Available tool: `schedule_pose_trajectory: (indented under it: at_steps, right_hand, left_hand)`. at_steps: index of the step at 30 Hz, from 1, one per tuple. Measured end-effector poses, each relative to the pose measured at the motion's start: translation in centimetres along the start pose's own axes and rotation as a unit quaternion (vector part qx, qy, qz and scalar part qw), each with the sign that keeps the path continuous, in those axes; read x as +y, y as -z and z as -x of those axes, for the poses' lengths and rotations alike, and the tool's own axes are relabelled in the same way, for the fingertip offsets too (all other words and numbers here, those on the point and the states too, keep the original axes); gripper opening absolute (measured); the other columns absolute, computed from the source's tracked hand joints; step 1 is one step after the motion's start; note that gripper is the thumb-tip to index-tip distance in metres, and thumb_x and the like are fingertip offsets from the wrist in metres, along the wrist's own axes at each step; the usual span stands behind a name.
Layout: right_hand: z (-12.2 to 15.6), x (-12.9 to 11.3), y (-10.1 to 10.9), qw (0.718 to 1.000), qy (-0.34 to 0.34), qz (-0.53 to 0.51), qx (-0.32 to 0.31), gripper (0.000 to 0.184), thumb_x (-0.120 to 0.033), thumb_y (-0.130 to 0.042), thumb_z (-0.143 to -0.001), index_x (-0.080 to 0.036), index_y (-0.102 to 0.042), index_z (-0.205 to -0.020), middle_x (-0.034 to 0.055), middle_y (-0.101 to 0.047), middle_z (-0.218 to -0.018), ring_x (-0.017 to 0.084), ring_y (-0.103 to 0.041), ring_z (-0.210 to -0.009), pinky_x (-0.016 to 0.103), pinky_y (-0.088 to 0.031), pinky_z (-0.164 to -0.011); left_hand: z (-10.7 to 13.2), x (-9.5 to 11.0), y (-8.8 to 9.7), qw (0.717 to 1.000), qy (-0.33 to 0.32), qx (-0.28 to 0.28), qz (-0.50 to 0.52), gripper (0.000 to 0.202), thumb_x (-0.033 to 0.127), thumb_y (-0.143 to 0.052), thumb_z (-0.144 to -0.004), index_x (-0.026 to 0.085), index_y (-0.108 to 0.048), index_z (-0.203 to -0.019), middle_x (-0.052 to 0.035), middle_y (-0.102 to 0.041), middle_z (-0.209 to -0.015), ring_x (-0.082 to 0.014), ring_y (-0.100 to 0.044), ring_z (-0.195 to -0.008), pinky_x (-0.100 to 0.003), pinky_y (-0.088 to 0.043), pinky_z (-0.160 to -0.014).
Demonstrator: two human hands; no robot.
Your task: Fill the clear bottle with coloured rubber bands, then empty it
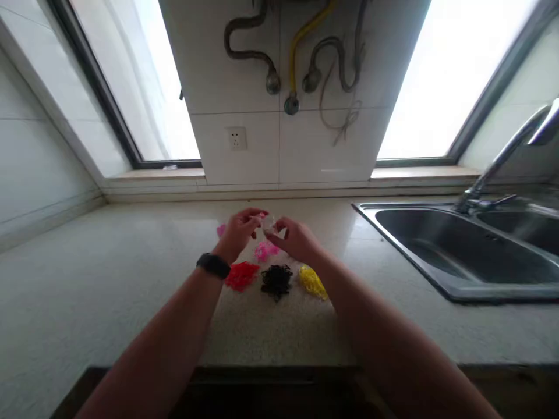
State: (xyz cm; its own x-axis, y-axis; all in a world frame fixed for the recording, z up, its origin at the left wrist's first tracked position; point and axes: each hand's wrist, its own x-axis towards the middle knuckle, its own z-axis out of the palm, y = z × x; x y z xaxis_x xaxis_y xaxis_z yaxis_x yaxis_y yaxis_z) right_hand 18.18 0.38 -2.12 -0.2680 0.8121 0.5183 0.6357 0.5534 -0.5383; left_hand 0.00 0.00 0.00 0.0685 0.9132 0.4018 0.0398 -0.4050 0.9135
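Note:
My left hand (pixel 239 231) and my right hand (pixel 297 238) meet above the countertop (pixel 109 279), fingers pinched together on a small pale, clear thing (pixel 269 224) held between them; what it is I cannot make out. Below the hands lie small heaps of tiny bands: a pink heap (pixel 264 251), a red heap (pixel 241 274), a black heap (pixel 276 280) and a yellow heap (pixel 312 281). A bit more pink (pixel 220 230) shows left of my left hand. A black band sits on my left wrist (pixel 213 265).
A steel sink (pixel 463 250) with a tap (pixel 502 157) is sunk into the counter at the right. The tiled wall behind carries a socket (pixel 236 138) and hoses (pixel 297 52), with windows on both sides. The counter's dark front edge (pixel 279 372) runs near me.

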Motion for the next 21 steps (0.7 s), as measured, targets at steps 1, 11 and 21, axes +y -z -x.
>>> schedule_pose_trajectory:
  at_steps: [1,11,21]
  right_hand:
    - [0.00,-0.05,0.01,1.000,-0.002,-0.002,0.000,0.035,-0.056,-0.063,-0.081,-0.022,-0.064,-0.088,0.0012,-0.066,-0.076,0.013,-0.052,-0.061,0.025,-0.035,-0.059]
    - [0.01,-0.21,0.12,1.000,-0.002,-0.004,-0.015,0.032,-0.052,-0.065,-0.081,-0.021,-0.065,-0.089,0.0012,-0.065,-0.072,0.013,-0.054,-0.062,0.026,-0.036,-0.060]
    - [0.07,-0.34,0.06,1.000,0.005,-0.004,-0.018,0.033,-0.053,-0.066,-0.081,-0.021,-0.065,-0.089,-0.0001,-0.063,-0.068,0.012,-0.051,-0.058,0.025,-0.034,-0.058]
  left_hand:
    - [0.07,0.10,0.02,1.000,0.000,0.000,0.002,0.026,0.028,-0.062,-0.077,0.016,-0.071,-0.098,-0.0070,-0.065,-0.095,-0.0113,-0.052,-0.070,-0.018,-0.040,-0.047]
    - [0.29,0.13,-0.26,0.999,0.010,0.007,0.052,0.021,0.027,-0.066,-0.075,0.018,-0.064,-0.093,-0.0010,-0.056,-0.085,-0.0103,-0.052,-0.070,-0.017,-0.038,-0.046]
    - [0.60,0.16,-0.13,0.998,0.026,0.009,0.062,0.020,0.031,-0.065,-0.078,0.018,-0.067,-0.092,-0.0020,-0.058,-0.082,-0.0111,-0.051,-0.070,-0.017,-0.039,-0.047]
